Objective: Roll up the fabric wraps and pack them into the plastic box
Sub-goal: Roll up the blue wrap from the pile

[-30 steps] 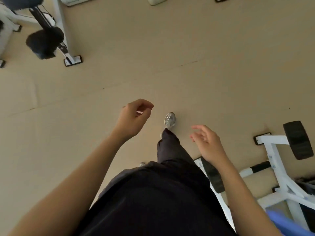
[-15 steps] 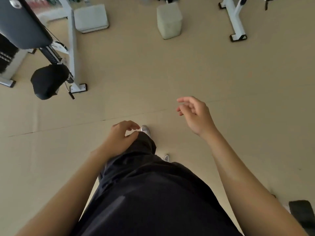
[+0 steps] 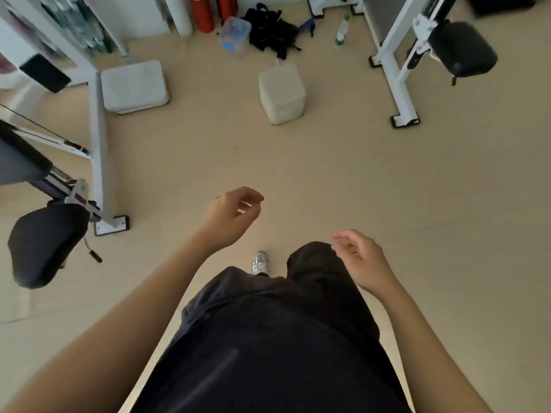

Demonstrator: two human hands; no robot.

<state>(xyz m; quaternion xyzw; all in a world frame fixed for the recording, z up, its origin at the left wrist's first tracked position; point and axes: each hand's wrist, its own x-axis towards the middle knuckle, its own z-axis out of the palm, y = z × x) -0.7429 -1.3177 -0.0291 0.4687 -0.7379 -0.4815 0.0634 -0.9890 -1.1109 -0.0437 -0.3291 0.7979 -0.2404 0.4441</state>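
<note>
A clear plastic box (image 3: 234,35) with blue contents stands on the floor at the far wall. Right beside it lies a heap of black fabric wraps (image 3: 272,29), with a purple strap (image 3: 307,25) at its right edge. My left hand (image 3: 231,217) hangs in front of me with loosely curled fingers and holds nothing. My right hand (image 3: 362,260) hangs lower, over my dark trouser leg, fingers relaxed and empty. Both hands are far from the box and the wraps.
A white cube block (image 3: 281,93) and a flat white pad (image 3: 134,86) sit on the tan floor between me and the wall. White gym machine frames with black pads stand left (image 3: 98,138) and right (image 3: 399,70). Red cylinders (image 3: 205,11) and a bottle (image 3: 343,28) are by the wall.
The view has moved forward and tilted up as I walk; the box, wraps and wall have come into sight. My arms swung, the left hand now ahead of the right.
</note>
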